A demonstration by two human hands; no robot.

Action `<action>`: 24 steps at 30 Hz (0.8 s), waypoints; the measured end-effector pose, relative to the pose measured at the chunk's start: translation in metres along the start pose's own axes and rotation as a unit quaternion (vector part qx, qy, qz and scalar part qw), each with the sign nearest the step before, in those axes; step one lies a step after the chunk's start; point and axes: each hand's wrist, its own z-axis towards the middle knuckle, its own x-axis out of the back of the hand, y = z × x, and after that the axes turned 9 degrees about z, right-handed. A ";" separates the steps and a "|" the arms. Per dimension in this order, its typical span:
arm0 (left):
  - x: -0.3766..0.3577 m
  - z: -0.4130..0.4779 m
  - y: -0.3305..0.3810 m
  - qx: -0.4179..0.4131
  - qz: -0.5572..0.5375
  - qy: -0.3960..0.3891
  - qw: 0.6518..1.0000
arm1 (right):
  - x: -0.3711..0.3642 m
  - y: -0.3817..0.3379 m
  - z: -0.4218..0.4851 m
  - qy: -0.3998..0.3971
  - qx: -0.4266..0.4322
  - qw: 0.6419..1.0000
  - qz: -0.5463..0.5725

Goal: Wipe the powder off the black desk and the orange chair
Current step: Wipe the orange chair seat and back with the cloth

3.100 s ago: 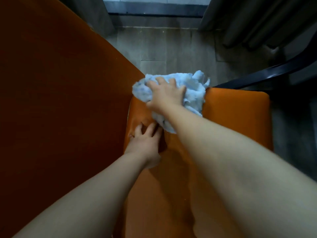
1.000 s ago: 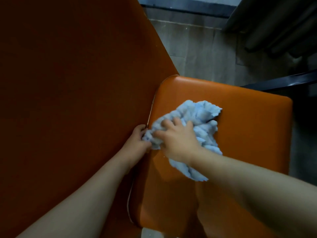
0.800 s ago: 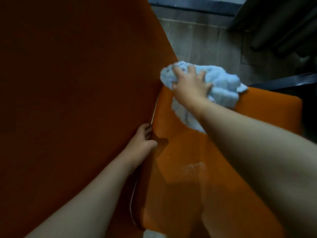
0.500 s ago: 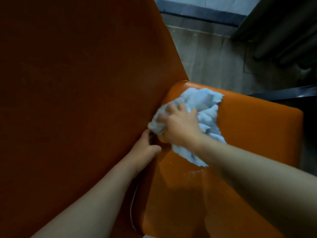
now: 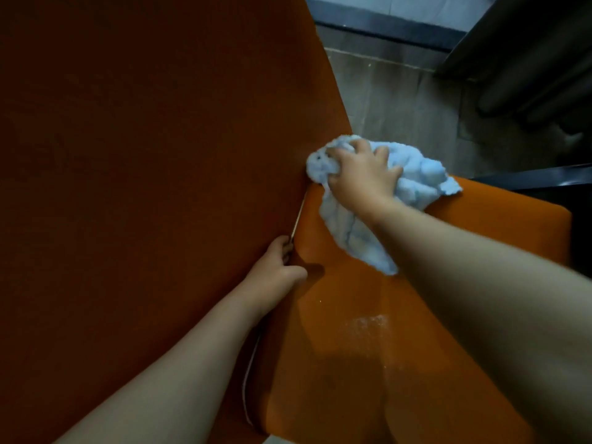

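The right hand (image 5: 362, 179) had its fingers clamped into the cloth (image 5: 419, 179), which looked soft and light, likely best held bunched under the palm. The left hand (image 5: 275, 274) hid its fingers in the chair (image 5: 499, 225) seam, so I cannot tell its grip.

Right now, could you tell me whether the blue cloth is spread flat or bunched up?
Bunched up: the cloth sits in crumpled folds under the right hand, whose fingers curl into it.
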 end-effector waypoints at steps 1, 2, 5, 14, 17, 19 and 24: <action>0.000 0.001 0.000 0.000 0.001 -0.003 1.000 | 0.000 -0.003 0.003 -0.017 -0.008 0.999 -0.038; 0.000 0.000 0.001 0.000 0.001 -0.004 1.000 | -0.002 -0.008 -0.001 -0.030 0.006 0.997 -0.075; -0.002 -0.005 0.001 -0.014 0.015 0.021 1.000 | -0.023 -0.019 -0.057 -0.071 0.170 0.973 -0.139; -0.012 -0.024 -0.022 0.005 0.041 0.108 0.993 | 0.012 0.017 -0.021 -0.054 0.047 0.992 -0.105; -0.010 -0.021 -0.022 0.000 0.044 0.139 0.989 | -0.011 0.005 -0.049 -0.094 0.076 0.986 -0.119; -0.009 -0.020 -0.021 -0.005 0.040 0.154 0.987 | -0.024 0.009 -0.093 -0.103 0.164 0.976 -0.104; -0.008 -0.023 -0.017 0.004 0.054 0.152 0.987 | -0.008 0.042 -0.142 -0.219 0.247 0.938 -0.103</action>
